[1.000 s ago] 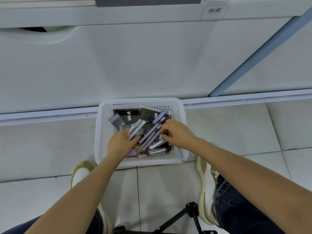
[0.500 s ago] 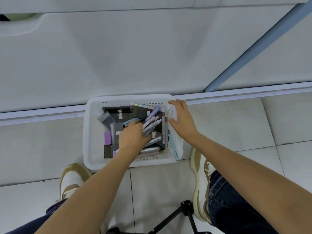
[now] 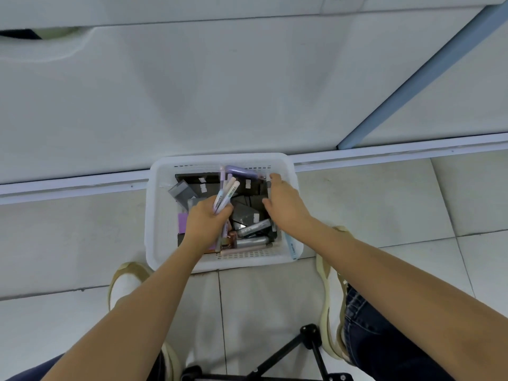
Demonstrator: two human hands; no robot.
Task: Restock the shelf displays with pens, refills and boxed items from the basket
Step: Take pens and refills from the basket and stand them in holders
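Gathering stock from the white basket on the tiled floor, I grip a bunch of pastel pens in my left hand, my right hand inside the basket, its hold unclear; next, lifting them shelfward.

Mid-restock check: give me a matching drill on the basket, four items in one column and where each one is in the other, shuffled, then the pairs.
Items
1. pen bundle
2. silver tubes
3. light blue pen
4. purple pack

Places
A. on the rim at the near-right corner of the basket
B. gripped in the left hand
C. inside, on the left, beside the left wrist
D. lying inside, by the near wall

Pairs: 1-B, 2-D, 3-A, 4-C
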